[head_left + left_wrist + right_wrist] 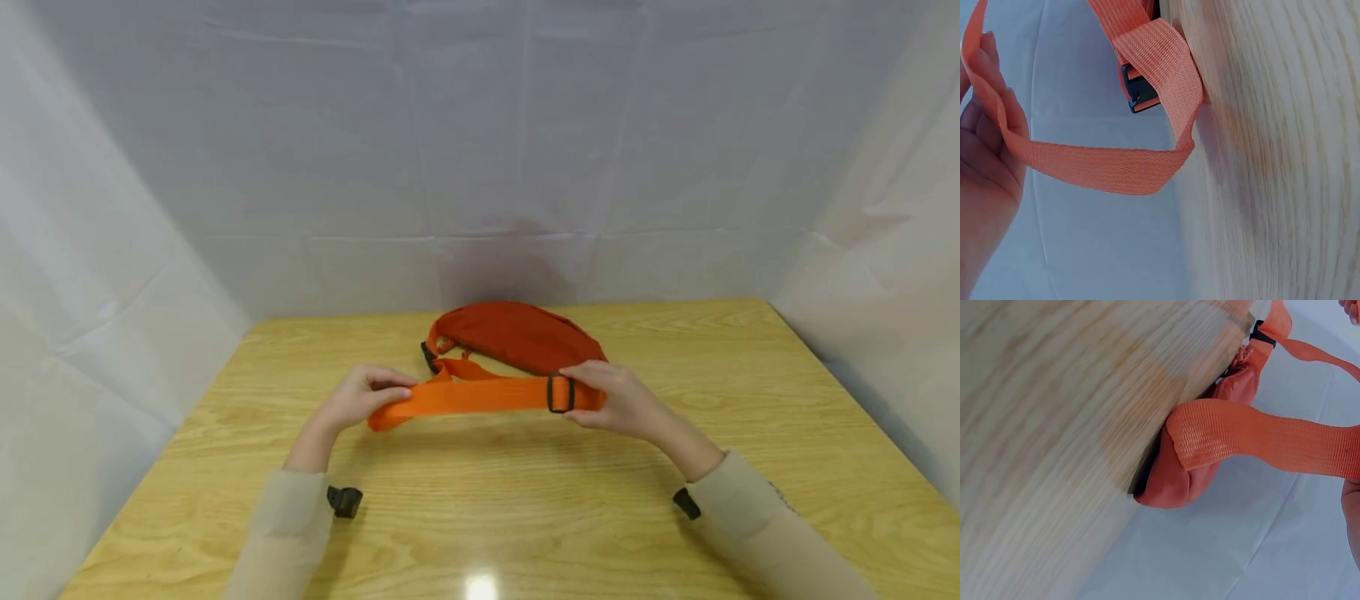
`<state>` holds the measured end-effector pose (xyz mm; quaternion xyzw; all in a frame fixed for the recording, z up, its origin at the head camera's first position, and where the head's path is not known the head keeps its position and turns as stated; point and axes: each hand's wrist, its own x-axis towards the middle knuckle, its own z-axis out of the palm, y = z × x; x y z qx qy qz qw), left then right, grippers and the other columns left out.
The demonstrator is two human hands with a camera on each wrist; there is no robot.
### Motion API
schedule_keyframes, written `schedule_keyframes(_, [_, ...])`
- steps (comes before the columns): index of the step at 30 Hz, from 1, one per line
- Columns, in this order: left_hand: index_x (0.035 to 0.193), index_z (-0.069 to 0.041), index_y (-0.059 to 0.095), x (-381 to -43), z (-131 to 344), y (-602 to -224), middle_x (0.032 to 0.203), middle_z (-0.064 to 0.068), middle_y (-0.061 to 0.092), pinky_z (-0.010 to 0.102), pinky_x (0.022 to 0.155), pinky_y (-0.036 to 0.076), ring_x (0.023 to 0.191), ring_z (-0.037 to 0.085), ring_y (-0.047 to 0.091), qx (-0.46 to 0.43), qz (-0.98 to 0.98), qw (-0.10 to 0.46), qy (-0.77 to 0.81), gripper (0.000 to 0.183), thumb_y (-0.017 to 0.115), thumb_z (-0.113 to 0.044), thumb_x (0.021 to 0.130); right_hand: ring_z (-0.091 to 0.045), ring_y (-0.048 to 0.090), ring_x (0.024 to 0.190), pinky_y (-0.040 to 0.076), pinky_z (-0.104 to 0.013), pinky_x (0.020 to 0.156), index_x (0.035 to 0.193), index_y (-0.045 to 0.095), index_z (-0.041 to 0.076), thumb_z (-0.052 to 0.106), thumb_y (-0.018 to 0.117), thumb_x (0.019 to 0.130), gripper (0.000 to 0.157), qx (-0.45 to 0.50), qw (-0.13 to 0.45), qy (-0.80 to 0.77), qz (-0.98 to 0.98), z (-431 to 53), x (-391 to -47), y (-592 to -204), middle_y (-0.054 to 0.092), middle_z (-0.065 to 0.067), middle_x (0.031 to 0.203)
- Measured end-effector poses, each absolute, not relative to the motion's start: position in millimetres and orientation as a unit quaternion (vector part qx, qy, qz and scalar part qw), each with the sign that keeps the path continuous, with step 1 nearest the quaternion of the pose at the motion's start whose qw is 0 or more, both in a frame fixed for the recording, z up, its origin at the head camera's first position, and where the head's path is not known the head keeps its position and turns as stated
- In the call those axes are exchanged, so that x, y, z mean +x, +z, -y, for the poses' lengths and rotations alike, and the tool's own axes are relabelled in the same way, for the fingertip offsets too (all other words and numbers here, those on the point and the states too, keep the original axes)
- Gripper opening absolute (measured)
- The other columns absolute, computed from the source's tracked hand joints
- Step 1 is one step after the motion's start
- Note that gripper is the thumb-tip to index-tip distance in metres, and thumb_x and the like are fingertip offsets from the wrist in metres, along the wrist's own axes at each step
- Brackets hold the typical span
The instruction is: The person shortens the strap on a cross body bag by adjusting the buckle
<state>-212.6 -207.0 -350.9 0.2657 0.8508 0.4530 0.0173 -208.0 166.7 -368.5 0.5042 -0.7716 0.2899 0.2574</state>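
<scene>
White sheeting point(480, 150), creased, encloses the back and both sides of a light wood-grain table point(487, 483). Near the far edge lies a rust-red fabric waist bag point(517, 333) with a curved upper outline; a small black plastic buckle point(430, 357) sits by its left end. Its wide bright-orange webbing strap point(480, 397) extends toward the person, the front span raised off the wood and stretched roughly level between two hands. Left hand point(367, 393): thumb over the front face, fingers behind, pinching the strap near its left-hand fold. Right hand point(618, 400): thumb below, fingers above, gripping the strap just beside a black rectangular slider point(551, 393), which the fingertips adjoin; the bag's right end lies just behind this hand. Left wrist view: strap bends into a loop beneath the left hand, webbing edge-on between thumb and fingers. Right wrist view: strap hangs in front of the bag; finger state cannot be told from that angle. Both forearms wear beige sleeves point(292, 508), black devices point(345, 502) showing beside them.
</scene>
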Motion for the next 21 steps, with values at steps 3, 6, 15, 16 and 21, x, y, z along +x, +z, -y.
schedule_keyframes(3, [0.097,0.004,0.067,-212.1,211.4,-351.8,0.094,0.017,0.063,0.026,0.060,0.048,0.072,0.010,0.060,0.250,-0.856,0.018,0.452,0.018,0.062,-0.005,0.082,-0.022,0.058,0.083,0.049,-0.030,0.063,0.103,0.060,-0.007,0.010,0.081,0.059,0.051,0.510,0.251,0.281,0.773,-166.2,-208.3,-368.2,0.062,-0.013,0.095])
schedule_keyframes(6, [0.098,0.004,0.067,-212.8,212.4,-352.0,0.094,0.017,0.063,0.026,0.059,0.048,0.070,0.011,0.060,0.240,-0.859,0.023,0.451,0.019,0.061,-0.007,0.082,-0.022,0.058,0.081,0.049,-0.029,0.062,0.102,0.060,-0.007,0.010,0.080,0.060,0.050,0.517,0.250,0.277,0.770,-165.6,-208.9,-368.6,0.062,-0.014,0.094])
schedule_keyframes(15, [0.098,0.002,0.067,-216.2,210.7,-352.4,0.095,0.016,0.063,0.027,0.059,0.048,0.070,0.013,0.059,0.231,-0.868,0.022,0.440,0.020,0.062,-0.010,0.083,-0.020,0.057,0.078,0.048,-0.027,0.060,0.103,0.060,-0.007,0.008,0.082,0.056,0.054,0.514,0.235,0.279,0.776,-166.5,-206.6,-366.6,0.062,-0.013,0.093])
schedule_keyframes(16, [0.099,0.001,0.067,-217.0,210.3,-353.1,0.096,0.016,0.063,0.027,0.059,0.048,0.071,0.013,0.059,0.231,-0.869,0.023,0.437,0.020,0.061,-0.010,0.083,-0.020,0.057,0.079,0.048,-0.027,0.061,0.103,0.060,-0.007,0.008,0.082,0.056,0.054,0.513,0.233,0.279,0.778,-166.7,-206.5,-366.7,0.062,-0.013,0.093])
schedule_keyframes(21, [0.100,0.002,0.066,-219.2,207.3,-356.7,0.096,0.014,0.064,0.027,0.065,0.048,0.078,0.014,0.060,0.237,-0.874,0.021,0.423,0.021,0.061,-0.011,0.084,-0.021,0.058,0.080,0.049,-0.028,0.062,0.104,0.059,-0.007,0.008,0.081,0.057,0.054,0.507,0.225,0.276,0.785,-167.2,-206.2,-367.5,0.062,-0.013,0.094])
